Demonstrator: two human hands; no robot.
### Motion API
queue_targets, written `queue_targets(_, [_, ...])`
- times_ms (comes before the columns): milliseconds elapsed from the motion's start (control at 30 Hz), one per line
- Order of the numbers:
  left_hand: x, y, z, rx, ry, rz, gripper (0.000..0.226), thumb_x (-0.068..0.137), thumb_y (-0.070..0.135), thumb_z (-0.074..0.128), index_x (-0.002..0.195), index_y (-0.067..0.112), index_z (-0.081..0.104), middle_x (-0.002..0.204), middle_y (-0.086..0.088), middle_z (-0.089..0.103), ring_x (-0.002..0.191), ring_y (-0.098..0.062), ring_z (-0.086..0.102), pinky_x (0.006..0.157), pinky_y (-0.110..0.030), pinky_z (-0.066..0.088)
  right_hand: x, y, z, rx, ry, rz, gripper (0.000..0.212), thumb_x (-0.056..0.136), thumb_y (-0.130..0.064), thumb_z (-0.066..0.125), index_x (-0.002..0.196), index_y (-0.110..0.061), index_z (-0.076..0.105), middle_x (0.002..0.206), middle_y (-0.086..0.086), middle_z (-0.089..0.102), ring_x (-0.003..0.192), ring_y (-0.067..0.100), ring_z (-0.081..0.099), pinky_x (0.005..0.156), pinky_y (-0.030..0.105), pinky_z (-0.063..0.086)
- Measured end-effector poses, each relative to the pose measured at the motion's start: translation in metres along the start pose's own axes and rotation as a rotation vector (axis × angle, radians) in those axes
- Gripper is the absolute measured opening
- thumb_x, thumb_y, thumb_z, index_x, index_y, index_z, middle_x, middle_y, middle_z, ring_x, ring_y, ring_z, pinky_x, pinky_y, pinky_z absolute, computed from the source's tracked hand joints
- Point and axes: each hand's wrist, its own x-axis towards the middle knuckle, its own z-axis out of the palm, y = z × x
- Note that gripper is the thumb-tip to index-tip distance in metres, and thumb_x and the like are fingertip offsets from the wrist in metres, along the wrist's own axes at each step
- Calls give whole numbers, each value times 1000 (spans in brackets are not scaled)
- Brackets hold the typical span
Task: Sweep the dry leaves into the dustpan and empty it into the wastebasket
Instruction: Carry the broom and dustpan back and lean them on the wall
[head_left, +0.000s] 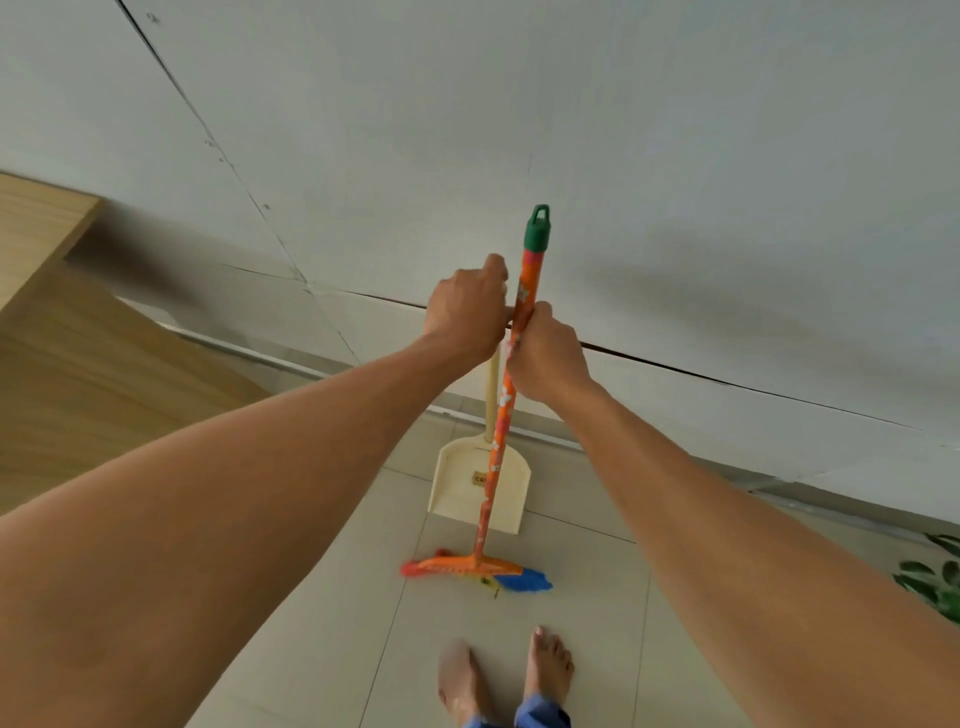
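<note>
My right hand (548, 353) grips the orange patterned handle of a broom (506, 395) a little below its green cap. The broom head, with red and blue bristles, rests on the floor tiles just in front of the mouth of a cream dustpan (457, 488). My left hand (465, 312) grips the top of the dustpan's long cream handle, right beside my right hand. The dustpan stands on the floor close to the wall. A small bit of dry leaf (488, 584) shows under the bristles. No wastebasket is in view.
A white wall (623, 156) rises directly behind the dustpan. A wooden board or piece of furniture (78, 364) stands at the left. Green plant leaves (935, 577) show at the right edge. My bare feet (548, 665) stand on the tiles below the broom.
</note>
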Motion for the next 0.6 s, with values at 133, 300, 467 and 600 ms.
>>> queue_targets(133, [9, -2, 17, -184, 11, -115, 42, 93, 31, 68, 124, 13, 46, 101, -8, 67, 83, -25, 59, 70, -35, 45, 24, 14, 18, -11, 46, 32, 29, 95, -18, 60, 119, -9, 48, 99, 4, 61, 73, 18, 54, 54, 22, 42])
queue_targets(300, [4, -5, 33, -189, 13, -150, 15, 99, 13, 55, 112, 7, 53, 103, -9, 64, 82, -22, 52, 69, -31, 38, 34, 10, 18, -23, 107, -12, 22, 97, -21, 57, 115, -11, 50, 88, -2, 53, 73, 16, 49, 48, 18, 32])
queue_targets(467, [8, -4, 28, -172, 18, -153, 13, 99, 9, 52, 111, 7, 52, 100, -7, 61, 81, -20, 50, 69, -29, 39, 39, -5, 9, -37, 146, -14, 23, 98, -19, 56, 118, -11, 49, 93, 0, 57, 76, 18, 52, 54, 21, 34])
queue_targets(600, [9, -10, 31, -198, 17, -190, 17, 99, 19, 54, 110, 7, 51, 107, -9, 63, 82, -20, 48, 70, -31, 38, 32, -10, 6, -14, 220, -45, 25, 97, -22, 58, 118, -12, 49, 105, 4, 67, 89, 23, 67, 61, 22, 41])
